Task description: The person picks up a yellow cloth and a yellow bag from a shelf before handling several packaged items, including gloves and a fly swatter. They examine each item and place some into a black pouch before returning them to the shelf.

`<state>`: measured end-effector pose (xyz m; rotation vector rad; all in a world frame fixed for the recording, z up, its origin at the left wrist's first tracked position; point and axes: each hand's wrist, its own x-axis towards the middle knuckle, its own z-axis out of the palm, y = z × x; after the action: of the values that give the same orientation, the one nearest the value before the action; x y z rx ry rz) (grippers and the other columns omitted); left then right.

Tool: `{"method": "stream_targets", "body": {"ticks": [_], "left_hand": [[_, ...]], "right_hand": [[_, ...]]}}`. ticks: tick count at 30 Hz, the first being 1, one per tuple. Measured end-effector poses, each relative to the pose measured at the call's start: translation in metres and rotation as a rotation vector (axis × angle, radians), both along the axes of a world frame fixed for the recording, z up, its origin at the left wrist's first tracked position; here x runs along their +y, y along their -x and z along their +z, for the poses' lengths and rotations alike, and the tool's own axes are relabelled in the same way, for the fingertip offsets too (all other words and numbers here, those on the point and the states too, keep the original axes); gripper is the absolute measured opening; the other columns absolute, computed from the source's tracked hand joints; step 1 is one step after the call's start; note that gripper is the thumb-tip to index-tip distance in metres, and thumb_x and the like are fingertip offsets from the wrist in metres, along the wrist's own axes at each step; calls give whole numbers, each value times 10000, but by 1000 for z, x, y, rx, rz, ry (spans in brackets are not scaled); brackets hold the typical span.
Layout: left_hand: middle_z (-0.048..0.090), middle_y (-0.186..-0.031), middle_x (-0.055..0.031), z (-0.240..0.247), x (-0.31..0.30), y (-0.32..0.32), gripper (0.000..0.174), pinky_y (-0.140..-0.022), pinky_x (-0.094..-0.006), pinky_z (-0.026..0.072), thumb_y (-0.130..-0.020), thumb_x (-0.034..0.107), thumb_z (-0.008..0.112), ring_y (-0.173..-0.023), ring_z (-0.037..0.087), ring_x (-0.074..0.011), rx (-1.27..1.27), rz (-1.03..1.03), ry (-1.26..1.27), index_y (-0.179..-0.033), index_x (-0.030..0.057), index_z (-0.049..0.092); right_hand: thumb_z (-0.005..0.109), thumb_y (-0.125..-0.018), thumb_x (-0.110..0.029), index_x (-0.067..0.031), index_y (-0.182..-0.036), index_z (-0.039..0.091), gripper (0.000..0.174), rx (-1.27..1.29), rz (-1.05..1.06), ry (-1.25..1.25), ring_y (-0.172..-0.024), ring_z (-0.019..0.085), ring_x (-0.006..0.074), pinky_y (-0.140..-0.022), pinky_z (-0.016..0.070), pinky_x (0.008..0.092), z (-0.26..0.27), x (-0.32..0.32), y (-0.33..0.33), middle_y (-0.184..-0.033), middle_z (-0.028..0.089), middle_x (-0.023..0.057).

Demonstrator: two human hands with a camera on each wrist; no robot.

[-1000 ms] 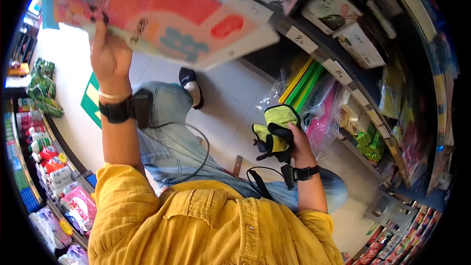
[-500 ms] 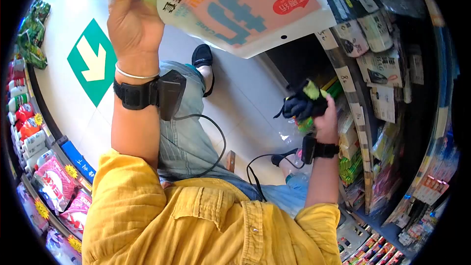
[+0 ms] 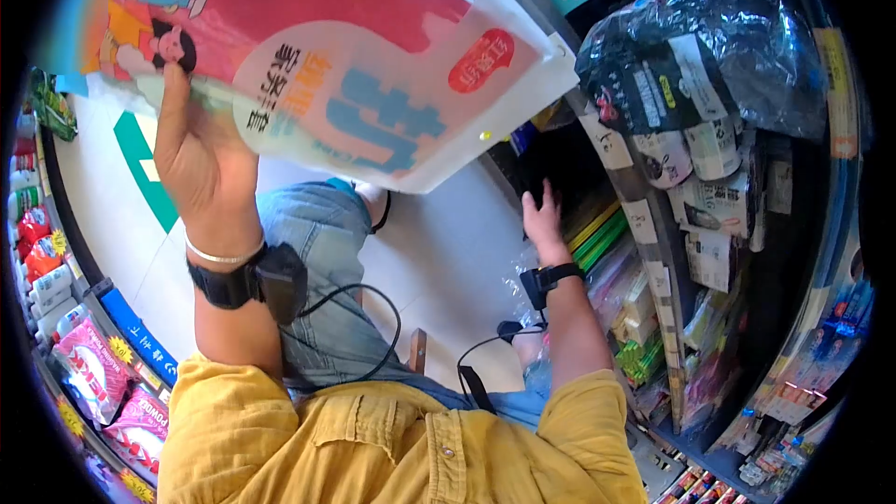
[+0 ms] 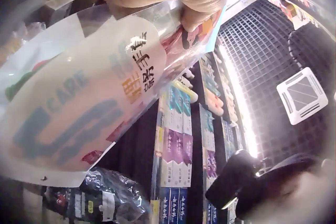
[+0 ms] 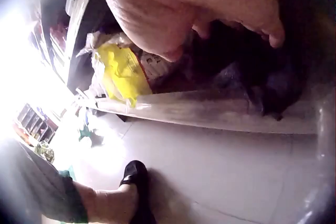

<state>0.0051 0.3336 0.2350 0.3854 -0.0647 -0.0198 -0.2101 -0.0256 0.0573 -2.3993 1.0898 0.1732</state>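
In the head view my left hand (image 3: 207, 163) holds up a large flat packet of household gloves (image 3: 308, 65), its thumb over the printed front. The packet is red and white with a cartoon figure and big blue characters. From the left wrist side, the same glove packet (image 4: 79, 98) slants down from the fingers. My right hand (image 3: 544, 219) reaches into a dark low shelf, fingers extended. Under that hand (image 5: 199, 8) in the right wrist view lies a dark crumpled bundle (image 5: 273, 90), its details lost in shadow.
A yellow plastic-wrapped item (image 5: 123, 71) lies on the low shelf beside its pale front edge (image 5: 210, 108). Green and yellow sticks (image 3: 597, 238) stand nearer me. Black bagged goods (image 3: 691, 47) hang on the right rack. Pink powder bags (image 3: 93, 364) line the left shelf.
My right hand has moved forward into the low shelf and let go of the black and yellow-green gloves it held. The left hand still holds the packet, which has shifted left in the head view.
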Motion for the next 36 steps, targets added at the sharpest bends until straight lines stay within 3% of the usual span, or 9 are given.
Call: {"method": "stream_targets", "body": {"ticks": [4,6,8,10,13,20,22,36], "left_hand": [[550,-1136,-63,2,-2,2,293,-939,-393,366,-874,86,476,-1062,506,-198,-23,-46,66,-1166,62,474],[538,-1156,-66,4,-4,3,307,-947,-396,359,-881,88,464,-1071,500,-203,-42,-60,65,-1185,57,458],[527,-1172,-73,5,-5,4,315,-949,-397,357,-885,95,458,-1076,497,-207,48,34,-7,-1198,56,449],[515,-1189,-85,4,-2,3,323,-954,-400,355,-892,104,446,-1092,487,-212,65,60,-4,-1211,55,436],[482,-1230,-96,1,3,3,334,-967,-408,344,-906,117,412,-1135,452,-220,-8,-17,40,-1233,48,409],[436,-1279,-104,4,-5,3,353,-1011,-441,272,-918,149,386,-1186,400,-239,15,43,17,-1256,47,391],[446,-1261,-99,5,-7,3,345,-989,-413,316,-914,140,393,-1157,422,-233,32,76,-19,-1244,41,386],[441,-1263,-103,12,-25,4,379,-1010,-424,275,-899,164,426,-1161,410,-254,128,167,-140,-1255,47,375]], "right_hand": [[415,-840,-449,-189,-1362,220,615,198,-4,-46,-1257,200,419,-1025,218,451,-2,-3,-29,-1377,175,254],[363,-843,-494,-107,-1357,226,658,339,-93,-87,-1270,185,393,-1035,176,448,-8,-8,-44,-1366,231,237],[345,-842,-519,-78,-1345,250,677,327,11,49,-1271,183,394,-1033,187,446,-56,-47,-41,-1359,239,245],[321,-854,-497,-40,-1281,362,627,119,-12,14,-1222,304,389,-1004,270,430,-75,-72,-49,-1311,318,259],[320,-856,-486,-42,-1280,365,616,-9,-13,49,-1220,308,384,-1003,272,429,-82,-108,-57,-1311,322,252],[317,-860,-460,-47,-1278,372,590,64,5,211,-1216,319,373,-998,278,427,-92,-171,-88,-1310,331,236],[317,-861,-452,-49,-1277,374,583,96,6,257,-1215,321,370,-997,279,426,-97,-182,-98,-1310,334,231],[312,-868,-401,-59,-1273,387,535,241,35,386,-1206,342,348,-989,290,421,-132,-232,-157,-1310,352,198]]}}
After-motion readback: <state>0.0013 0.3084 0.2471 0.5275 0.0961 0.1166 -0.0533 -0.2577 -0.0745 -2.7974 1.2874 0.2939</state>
